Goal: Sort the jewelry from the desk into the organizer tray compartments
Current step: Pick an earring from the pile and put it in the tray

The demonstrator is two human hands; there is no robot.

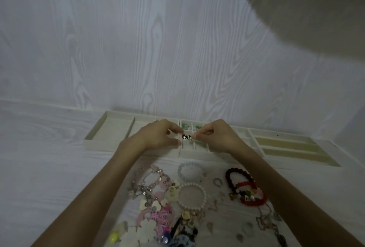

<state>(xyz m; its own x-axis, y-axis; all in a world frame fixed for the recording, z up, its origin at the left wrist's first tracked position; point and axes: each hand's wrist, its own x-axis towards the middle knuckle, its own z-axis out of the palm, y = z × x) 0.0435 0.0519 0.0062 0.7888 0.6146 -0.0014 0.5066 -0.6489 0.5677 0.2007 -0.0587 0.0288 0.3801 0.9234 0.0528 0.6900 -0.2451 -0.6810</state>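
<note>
Two small round black earrings hang between my hands over the small compartments of the cream organizer tray. My left hand pinches the left one and my right hand pinches the right one, fingertips almost meeting. Green pieces lie in the far small compartments. On the desk near me lies a heap of jewelry: a white pearl bracelet, a clear bead bracelet, dark red and bright red bead bracelets, and pink bead strands.
The tray runs along the white wood-grain wall, with a large open compartment at the left and long yellowish slots at the right. A small ring and chains lie loose. A pale lampshade hangs at the upper right.
</note>
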